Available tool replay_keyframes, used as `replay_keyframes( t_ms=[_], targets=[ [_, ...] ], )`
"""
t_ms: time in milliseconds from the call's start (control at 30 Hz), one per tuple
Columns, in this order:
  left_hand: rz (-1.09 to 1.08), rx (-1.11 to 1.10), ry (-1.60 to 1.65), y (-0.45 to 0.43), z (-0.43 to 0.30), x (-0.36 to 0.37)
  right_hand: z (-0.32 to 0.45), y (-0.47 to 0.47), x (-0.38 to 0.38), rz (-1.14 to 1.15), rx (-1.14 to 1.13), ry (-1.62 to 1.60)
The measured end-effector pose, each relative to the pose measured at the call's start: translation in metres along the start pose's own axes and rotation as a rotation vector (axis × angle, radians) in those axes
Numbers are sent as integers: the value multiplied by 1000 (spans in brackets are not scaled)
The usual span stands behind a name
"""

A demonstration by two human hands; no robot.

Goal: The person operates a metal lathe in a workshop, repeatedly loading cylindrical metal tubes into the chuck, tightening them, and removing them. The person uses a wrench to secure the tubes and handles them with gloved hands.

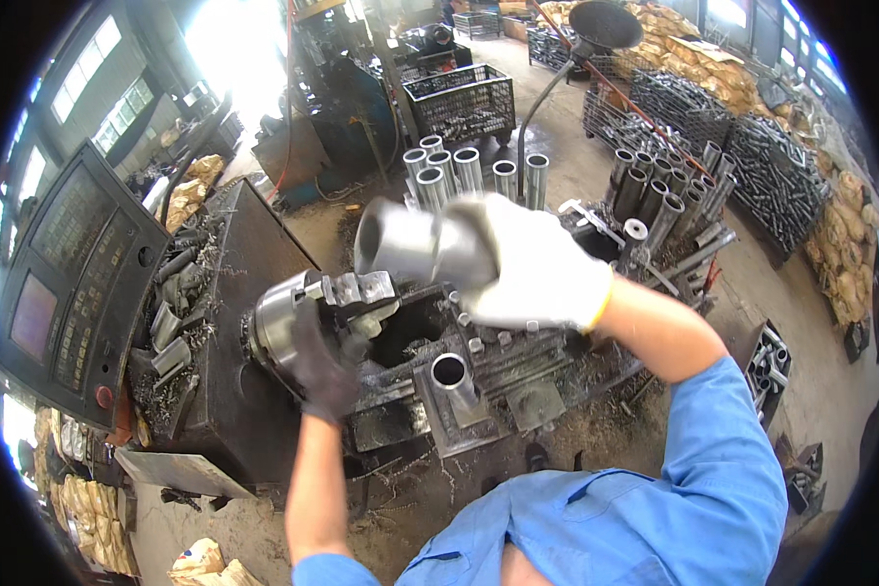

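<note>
My right hand (531, 267), in a white glove, grips a thick metal tube (403, 240) with a wide bore, blurred, above the lathe bed. My left hand (322, 370), in a dark glove, is at the front of the steel lathe chuck (282, 322), near its stepped jaws (359, 288); whether its fingers hold anything is hidden by blur. Below and between my hands, one shiny metal tube (461, 388) stands upright on a square metal plate (447, 439) at the lathe's front.
Upright metal tubes (466, 170) stand behind the lathe, with darker ones (659, 183) at right. A control panel (66, 293) tilts at left beside the headstock (242, 256), which bears chips and tube pieces. Further back are wire-mesh bins (461, 102). A round-headed lamp (604, 26) rises on a bent stem.
</note>
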State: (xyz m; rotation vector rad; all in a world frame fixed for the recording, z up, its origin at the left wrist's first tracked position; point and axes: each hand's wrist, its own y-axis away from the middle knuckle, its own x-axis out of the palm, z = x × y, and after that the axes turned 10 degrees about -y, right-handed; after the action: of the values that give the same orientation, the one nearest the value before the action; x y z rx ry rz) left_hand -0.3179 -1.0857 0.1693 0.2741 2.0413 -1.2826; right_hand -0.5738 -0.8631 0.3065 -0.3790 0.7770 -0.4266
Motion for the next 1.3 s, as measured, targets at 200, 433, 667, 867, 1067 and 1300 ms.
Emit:
replay_keyframes(
  t_ms=[200, 433, 667, 867, 1067, 1300],
  targets=[
    [49, -885, 1388, 161, -123, -8, 43, 112, 127, 462, 383, -18],
    [380, -1470, 1485, 203, -99, 20, -58, 207, 200, 662, 810, -107],
    [384, -1401, 1908, 260, -71, 23, -78, 224, 176, 595, 774, -689],
    [424, -1104, 1315, 213, -82, 8, -75, 198, 103, 162, 666, -810],
    [111, -191, 232, 125, -102, 63, -94, 218, 92, 175, 569, -115],
    [-11, -504, 721, 123, -54, 63, -35, 221, 154, 508, 434, -168]
  ],
)
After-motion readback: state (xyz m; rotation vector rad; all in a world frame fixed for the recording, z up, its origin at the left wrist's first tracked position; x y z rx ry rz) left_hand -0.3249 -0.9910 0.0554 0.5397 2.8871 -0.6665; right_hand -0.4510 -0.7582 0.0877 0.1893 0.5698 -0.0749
